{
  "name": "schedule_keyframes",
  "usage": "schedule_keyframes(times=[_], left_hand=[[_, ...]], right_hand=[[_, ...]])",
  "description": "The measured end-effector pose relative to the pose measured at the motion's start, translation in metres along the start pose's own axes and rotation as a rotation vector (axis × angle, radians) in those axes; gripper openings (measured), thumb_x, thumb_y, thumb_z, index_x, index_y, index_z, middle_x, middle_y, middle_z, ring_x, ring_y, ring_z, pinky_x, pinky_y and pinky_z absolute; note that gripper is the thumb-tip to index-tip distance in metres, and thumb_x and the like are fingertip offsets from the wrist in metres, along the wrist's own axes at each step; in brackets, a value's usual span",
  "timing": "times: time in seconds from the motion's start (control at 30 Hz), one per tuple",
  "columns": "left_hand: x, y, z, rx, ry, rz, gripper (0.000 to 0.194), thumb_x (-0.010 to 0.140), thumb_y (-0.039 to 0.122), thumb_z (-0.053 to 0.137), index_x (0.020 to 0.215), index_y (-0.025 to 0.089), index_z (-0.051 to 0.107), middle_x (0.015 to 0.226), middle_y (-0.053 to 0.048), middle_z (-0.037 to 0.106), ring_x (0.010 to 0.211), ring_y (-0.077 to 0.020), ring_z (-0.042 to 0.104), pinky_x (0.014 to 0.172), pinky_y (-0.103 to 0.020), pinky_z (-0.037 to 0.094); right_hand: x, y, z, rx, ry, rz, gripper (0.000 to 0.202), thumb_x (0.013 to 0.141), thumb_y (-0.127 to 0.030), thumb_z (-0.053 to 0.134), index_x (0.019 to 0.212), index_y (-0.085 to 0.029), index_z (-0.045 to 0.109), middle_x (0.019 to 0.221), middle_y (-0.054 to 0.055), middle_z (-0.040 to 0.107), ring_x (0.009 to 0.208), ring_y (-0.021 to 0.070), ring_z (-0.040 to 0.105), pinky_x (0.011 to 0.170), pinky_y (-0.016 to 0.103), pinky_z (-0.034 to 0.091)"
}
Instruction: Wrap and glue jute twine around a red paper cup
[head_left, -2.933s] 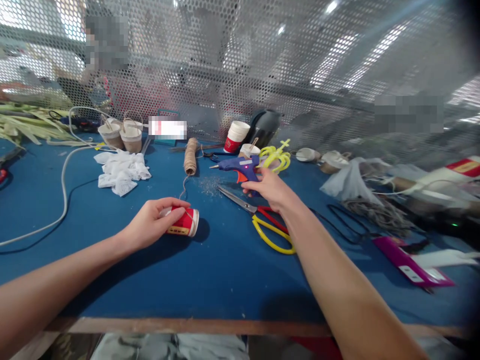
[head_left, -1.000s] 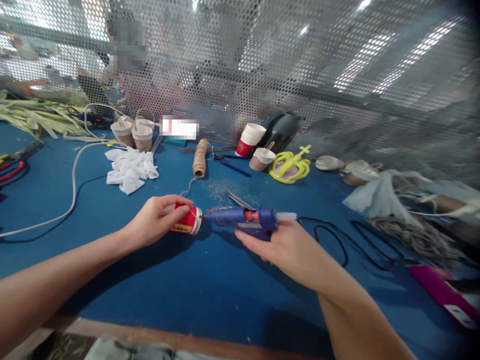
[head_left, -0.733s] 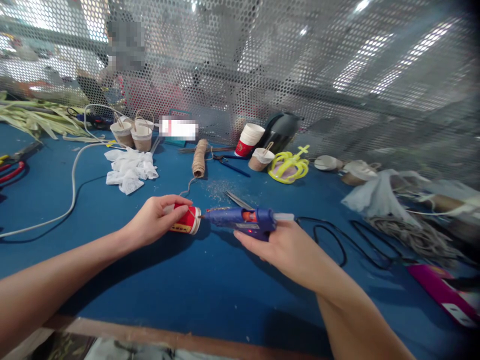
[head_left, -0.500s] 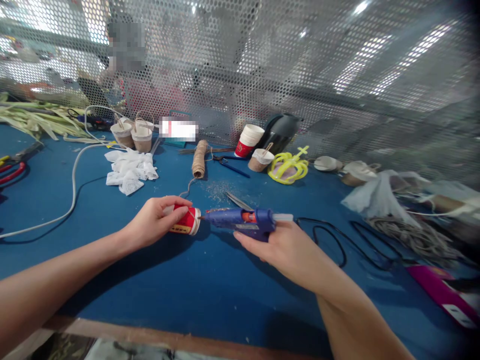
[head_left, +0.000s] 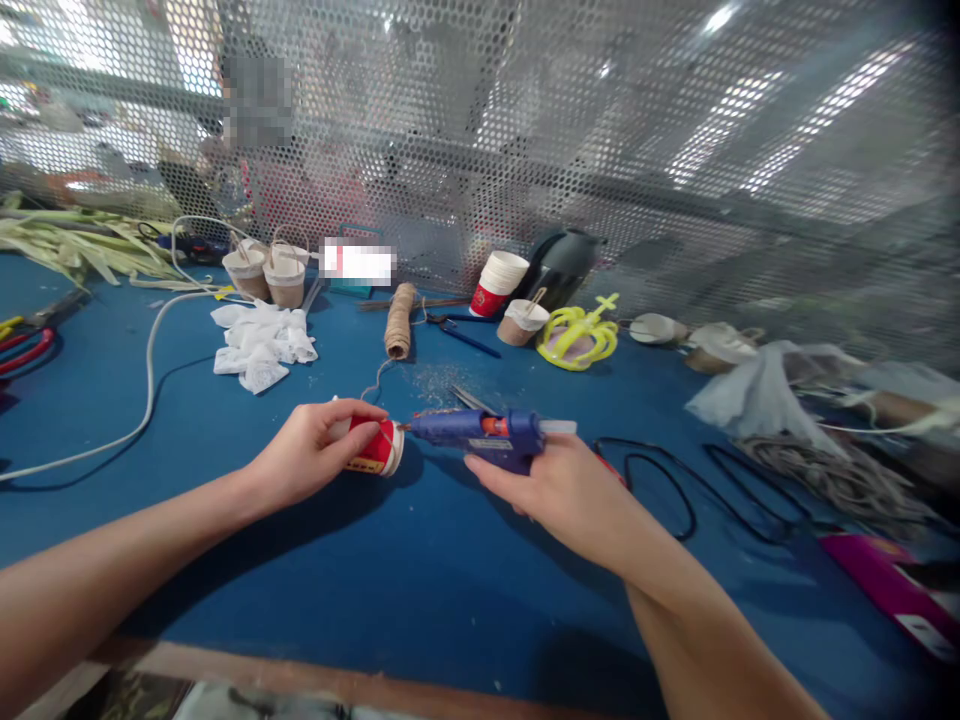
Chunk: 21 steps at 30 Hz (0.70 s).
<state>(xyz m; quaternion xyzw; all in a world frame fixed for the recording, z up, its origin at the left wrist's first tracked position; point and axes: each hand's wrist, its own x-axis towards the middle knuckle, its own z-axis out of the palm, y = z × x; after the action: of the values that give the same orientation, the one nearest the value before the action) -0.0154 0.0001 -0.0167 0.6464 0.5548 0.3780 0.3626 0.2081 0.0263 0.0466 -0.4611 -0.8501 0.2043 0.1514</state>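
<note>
My left hand [head_left: 319,448] is closed around a red paper cup [head_left: 375,448] that lies on its side, rim end pointing right. A strand of twine runs from beneath my left fingers back to a twine spool [head_left: 400,322] on the table. In my right hand [head_left: 551,485] is a blue hot glue gun [head_left: 480,430], with a pale glue stick [head_left: 559,427] poking out of its back end. The gun's nozzle is at the cup's edge; whether it touches I cannot tell. Behind the gun lie scissors [head_left: 471,397], partly hidden.
White fabric pieces [head_left: 262,342] and small twine-wrapped cups [head_left: 285,280] stand back left. Behind the gun are stacked paper cups [head_left: 499,280], pliers [head_left: 469,340] and a yellow crown [head_left: 577,335]. A black cord [head_left: 675,490] loops at right; a perforated metal screen [head_left: 450,130] borders the table.
The nozzle has shifted slightly up along the cup's edge, and the cup looks a little turned in my left hand. Both hands keep their holds.
</note>
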Motion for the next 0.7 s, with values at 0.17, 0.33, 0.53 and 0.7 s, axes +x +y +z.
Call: schedule_keyframes(times=[0.17,0.33,0.53,0.7], left_hand=[[-0.0005,0.0021,-0.0003,0.016,-0.006,-0.002,0.036,0.081,0.039,0.046,0.099,0.014,0.063,0.083,-0.007,0.069,0.073,-0.0181,0.062,0.064,-0.026,0.048],[-0.0002,0.0021,-0.0005,0.026,0.003,0.009,0.035,0.080,0.039,0.046,0.098,0.014,0.064,0.085,-0.007,0.069,0.073,-0.0185,0.062,0.065,-0.027,0.049],[-0.0013,0.0045,0.0002,0.067,0.000,0.025,0.034,0.081,0.037,0.045,0.098,0.015,0.064,0.084,-0.006,0.070,0.073,-0.0175,0.062,0.065,-0.026,0.049],[-0.0018,0.0053,0.0001,0.082,0.000,0.026,0.034,0.081,0.037,0.045,0.098,0.015,0.064,0.083,-0.006,0.070,0.073,-0.0177,0.063,0.065,-0.026,0.048]], right_hand=[[-0.0021,0.0009,-0.0008,-0.001,-0.014,0.016,0.016,0.077,-0.024,0.050,0.063,-0.020,0.056,0.035,-0.007,0.042,0.038,0.0105,0.041,0.045,0.023,0.036],[-0.0048,-0.0017,-0.0044,0.040,-0.027,-0.005,0.015,0.076,-0.023,0.048,0.064,-0.020,0.056,0.037,-0.007,0.042,0.038,0.0100,0.040,0.045,0.023,0.036],[-0.0054,-0.0025,-0.0059,0.073,-0.061,0.004,0.013,0.078,-0.023,0.048,0.070,-0.020,0.058,0.039,-0.007,0.045,0.037,0.0099,0.040,0.044,0.023,0.035],[-0.0066,-0.0031,-0.0063,0.081,-0.068,0.030,0.013,0.077,-0.023,0.049,0.068,-0.020,0.057,0.038,-0.007,0.044,0.037,0.0097,0.040,0.044,0.023,0.035]])
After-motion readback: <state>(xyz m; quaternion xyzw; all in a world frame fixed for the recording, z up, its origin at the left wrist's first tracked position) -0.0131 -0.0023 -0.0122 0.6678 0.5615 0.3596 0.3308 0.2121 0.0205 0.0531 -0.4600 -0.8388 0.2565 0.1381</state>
